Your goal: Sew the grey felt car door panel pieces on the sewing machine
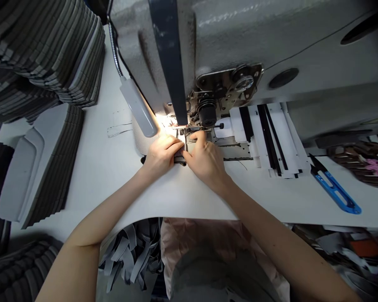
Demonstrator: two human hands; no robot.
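Black strip [179, 158] is gripped by the left hand [162, 157] and right hand [204, 158], both curled closed on it right at the presser foot [185, 133], where fingertips could be caught if the strip slips.
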